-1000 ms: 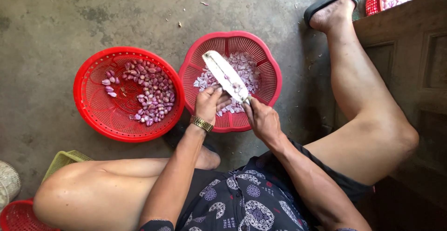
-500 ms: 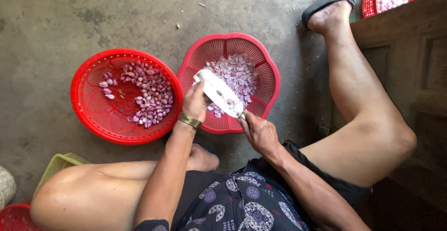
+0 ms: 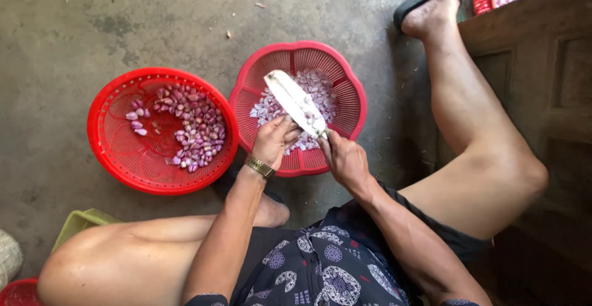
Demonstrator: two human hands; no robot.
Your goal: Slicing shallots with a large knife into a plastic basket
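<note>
My right hand (image 3: 346,158) grips the handle of a cleaver (image 3: 296,103) whose blade slants toward the upper left over the middle basket (image 3: 351,118) of peeled shallots. My left hand (image 3: 275,139) is curled just under the blade, seemingly pinching a shallot, though its fingers hide it. A second basket (image 3: 117,158) sits left.

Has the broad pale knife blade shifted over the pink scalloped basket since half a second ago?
Yes. The broad pale knife blade has swung its tip up toward the far rim of the pink scalloped basket, with the right hand at the handle.
</note>
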